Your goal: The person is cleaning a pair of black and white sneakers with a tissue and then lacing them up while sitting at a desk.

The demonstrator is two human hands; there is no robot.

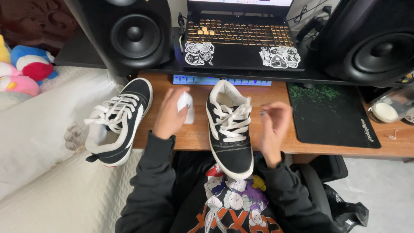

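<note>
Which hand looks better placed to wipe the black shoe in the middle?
Probably the left hand: it already holds the crumpled white wipe right beside the black canvas shoe with white laces. The right hand holds nothing, fingers loosely curled on the shoe's other side.

A black shoe (230, 129) with white laces, white lining and a white sole is lying on the light brown wooden desk (198, 133), and a matching black-and-white shoe (118, 121) is showing a white side stripe and a touch of red at its sole. The left hand (169, 115) is holding a white wipe (186, 106); the right hand (272, 125) is showing dark nail polish. Both sleeves are showing charcoal black. The laptop (241, 41) is glowing with amber keys and wearing black-and-white stickers. The mouse pad (332, 112) is displaying green patterning on black. The plush toys (26, 69) are showing blue, red, pink and yellow.
</note>
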